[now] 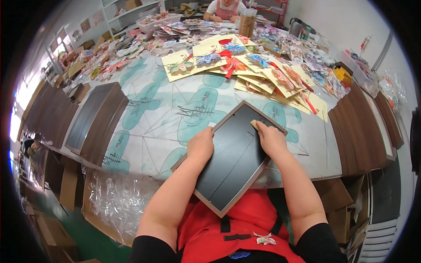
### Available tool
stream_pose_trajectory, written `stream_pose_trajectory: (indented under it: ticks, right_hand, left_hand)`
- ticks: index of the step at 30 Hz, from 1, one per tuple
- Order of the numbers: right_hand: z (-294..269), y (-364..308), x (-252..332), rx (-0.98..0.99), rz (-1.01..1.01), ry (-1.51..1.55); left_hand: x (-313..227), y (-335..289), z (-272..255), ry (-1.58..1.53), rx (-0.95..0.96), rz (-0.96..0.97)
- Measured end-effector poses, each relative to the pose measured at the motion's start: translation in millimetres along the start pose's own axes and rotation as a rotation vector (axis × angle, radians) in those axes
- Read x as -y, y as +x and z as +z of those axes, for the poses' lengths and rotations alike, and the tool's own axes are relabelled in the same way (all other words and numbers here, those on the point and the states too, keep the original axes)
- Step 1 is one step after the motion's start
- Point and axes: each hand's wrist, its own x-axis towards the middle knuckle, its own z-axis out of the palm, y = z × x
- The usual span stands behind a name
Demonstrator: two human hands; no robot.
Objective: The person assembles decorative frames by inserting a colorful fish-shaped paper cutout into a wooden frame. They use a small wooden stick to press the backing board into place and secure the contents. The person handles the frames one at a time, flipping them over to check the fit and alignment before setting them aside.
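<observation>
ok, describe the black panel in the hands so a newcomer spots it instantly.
Find the big pale table, then its near edge, by the red apron. There, between the left hand and right hand, is a black panel with a thin brown rim. Unlike the stacked frames at either side, it is held, turned like a diamond.

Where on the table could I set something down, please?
Bare tabletop lies between the left stack and left hand; a smaller patch, between the held frame and right stack. Yellow cards and heaped pieces crowd the far side.
</observation>
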Motion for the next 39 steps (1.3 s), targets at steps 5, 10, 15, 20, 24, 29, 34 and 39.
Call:
stream_pose_trajectory:
  ticks: [5,10,15,20,24,29,34,39]
  right_hand:
    - [-3.2,7.7,-3.9,0.092,0.083,-0.048]
    - [-1.1,21.5,-3.4,0.193,0.146,-0.108]
    - [-10.3,21.7,15.6,0.182,0.149,-0.093]
    - [1.3,28.8,26.4,0.194,0.248,-0.177]
    - [30.5,46.5,-9.9,-0.081,0.047,0.054]
    - [-1.5,39.7,-9.2,0.172,0.461,0.756]
    - [-3.0,-3.6,-63.1,-0.249,0.246,0.467]
    - [8.3,-33.9,-137.2,-0.328,0.196,0.194]
  left_hand:
    - [-2.2,-11.7,7.1,0.025,-0.047,0.013]
    - [-2.3,-16.3,7.4,-0.022,-0.074,0.022]
    - [4.7,-15.9,8.3,0.002,-0.088,0.068]
    - [6.7,-16.6,6.8,-0.008,-0.105,0.117]
    - [0.9,-18.9,8.1,-0.028,-0.124,0.089]
    - [-1.5,-21.7,10.5,-0.043,-0.164,0.052]
    - [-7.8,-21.4,11.1,-0.011,-0.158,-0.002]
    - [-12.0,-24.6,6.8,-0.041,-0.158,-0.095]
